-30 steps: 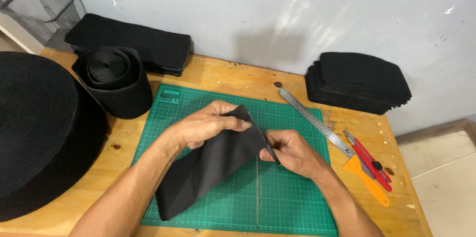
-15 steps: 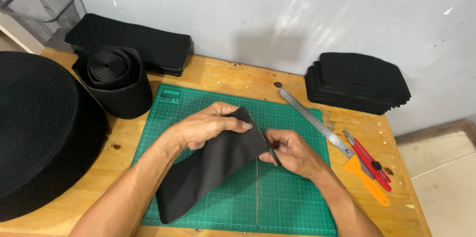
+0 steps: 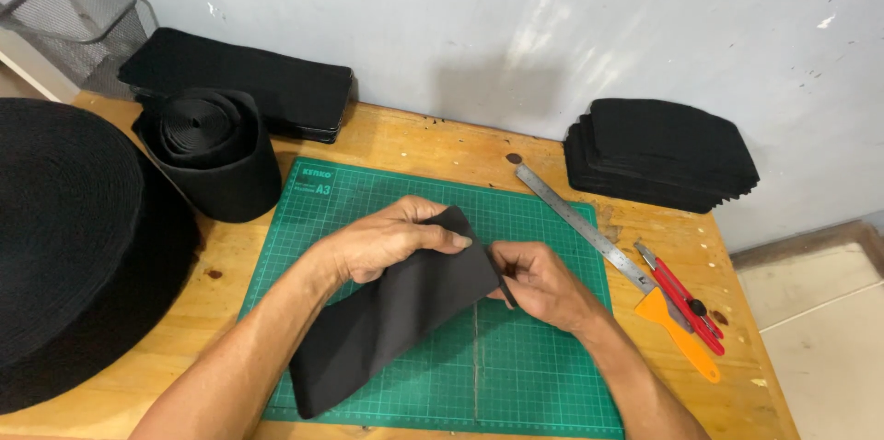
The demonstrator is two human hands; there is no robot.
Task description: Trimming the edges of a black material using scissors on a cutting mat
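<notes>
Only one view on my end here, a head-worn camera, so there's no second angle to overlap with. It sits above the near edge of the wooden table (image 3: 414, 141) and looks steeply down and forward toward the far edge and the grey wall (image 3: 460, 17) behind it. It's close in: both forearms come up from the bottom of the frame and the green cutting mat (image 3: 543, 376) fills the middle. The table's left edge is cut off by the frame, while the right edge and a strip of floor (image 3: 829, 330) beyond it show.
</notes>
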